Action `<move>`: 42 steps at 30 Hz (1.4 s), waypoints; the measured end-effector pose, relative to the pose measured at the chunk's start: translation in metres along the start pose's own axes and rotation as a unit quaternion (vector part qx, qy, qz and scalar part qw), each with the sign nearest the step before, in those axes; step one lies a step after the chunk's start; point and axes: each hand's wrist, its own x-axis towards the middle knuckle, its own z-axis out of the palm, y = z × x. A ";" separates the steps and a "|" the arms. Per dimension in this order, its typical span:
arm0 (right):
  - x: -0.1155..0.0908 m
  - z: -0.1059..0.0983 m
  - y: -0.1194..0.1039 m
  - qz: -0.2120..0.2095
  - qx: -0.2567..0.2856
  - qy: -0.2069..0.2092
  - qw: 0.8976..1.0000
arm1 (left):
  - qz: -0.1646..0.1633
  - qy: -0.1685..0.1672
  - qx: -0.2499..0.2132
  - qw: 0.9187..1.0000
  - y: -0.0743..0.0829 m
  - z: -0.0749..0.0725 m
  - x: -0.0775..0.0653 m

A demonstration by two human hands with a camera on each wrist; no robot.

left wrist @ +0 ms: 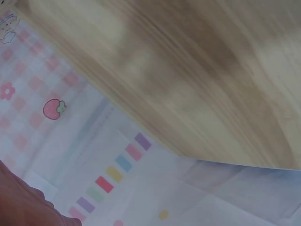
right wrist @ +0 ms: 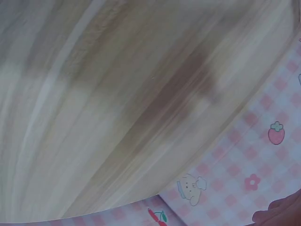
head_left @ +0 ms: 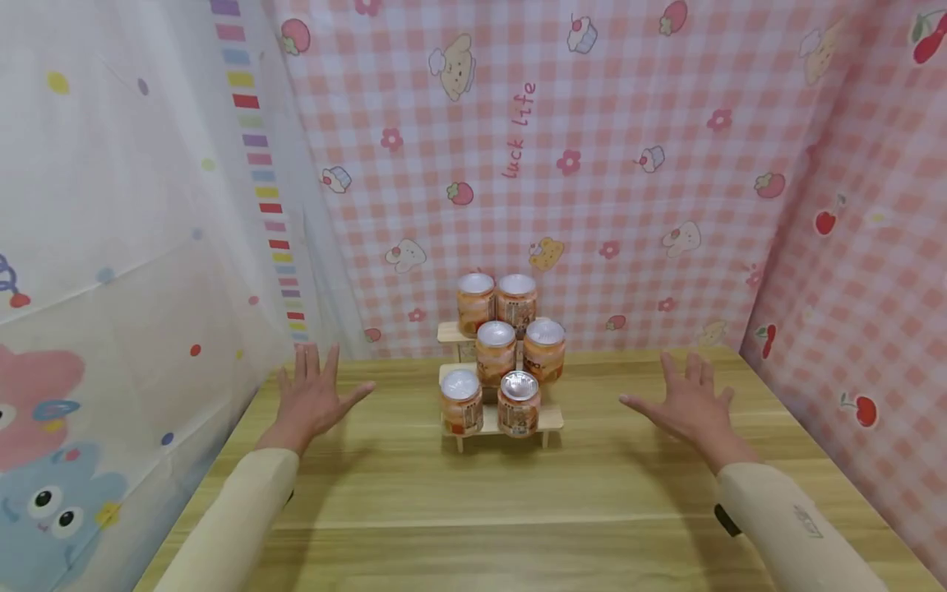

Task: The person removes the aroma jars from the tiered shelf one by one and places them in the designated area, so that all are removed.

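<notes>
My left hand (head_left: pixel 311 400) is spread flat over the left part of the wooden table, holding nothing. On the other side, my right hand (head_left: pixel 691 407) is likewise spread with its thumb toward the middle. Between them stands a small stepped wooden rack (head_left: pixel 551 418) with three tiers. Each tier bears two orange cans with silver lids: a front left can (head_left: pixel 462 404), a front right can (head_left: pixel 519 407), two middle cans (head_left: pixel 496 355) and two back cans (head_left: pixel 476 306). Both hands are well apart from the rack. Only part of each hand shows in the wrist views.
The wooden table (head_left: pixel 473 526) ends at a pink checked cloth (head_left: pixel 629 205) hanging behind it. A white patterned curtain (head_left: pixel 148 205) hangs at the left, and more checked cloth (head_left: pixel 873 312) borders the right side.
</notes>
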 end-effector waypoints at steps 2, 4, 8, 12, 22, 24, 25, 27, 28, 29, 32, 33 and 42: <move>0.001 0.000 -0.003 0.003 0.003 0.003 1.000 | 0.000 -0.001 -0.004 1.000 0.003 -0.003 0.002; 0.002 0.000 -0.004 0.006 0.006 0.006 1.000 | 0.001 0.000 -0.007 1.000 0.007 -0.006 0.005; 0.004 0.000 -0.010 0.010 0.016 0.006 1.000 | 0.002 -0.003 -0.009 1.000 0.013 -0.010 0.010; 0.005 0.000 -0.016 0.010 0.027 0.000 1.000 | -0.001 -0.009 -0.011 1.000 0.017 -0.014 0.013; 0.006 0.000 -0.026 0.008 0.040 0.004 0.999 | -0.015 -0.011 -0.035 0.999 0.023 -0.022 0.014; 0.006 0.001 -0.027 0.006 0.045 0.005 0.999 | -0.020 -0.014 -0.044 0.999 0.024 -0.023 0.015; 0.005 0.002 -0.028 0.005 0.048 0.007 0.999 | -0.021 -0.015 -0.050 0.998 0.024 -0.024 0.015; 0.005 0.003 -0.031 0.003 0.056 0.010 0.998 | -0.022 -0.014 -0.059 0.998 0.026 -0.024 0.016; 0.005 0.004 -0.032 0.001 0.058 0.012 0.998 | -0.023 -0.014 -0.064 0.998 0.026 -0.024 0.016; 0.004 0.004 -0.034 -0.001 0.060 0.013 0.998 | -0.023 -0.013 -0.068 0.997 0.027 -0.024 0.016; 0.003 0.007 -0.038 -0.006 0.068 0.015 0.998 | -0.025 -0.009 -0.090 0.996 0.030 -0.025 0.017; 0.003 0.007 -0.040 -0.007 0.069 0.015 0.997 | -0.026 -0.008 -0.097 0.995 0.032 -0.025 0.017; -0.001 0.016 -0.051 -0.011 0.090 0.007 0.996 | -0.026 -0.003 -0.152 0.988 0.041 -0.026 0.019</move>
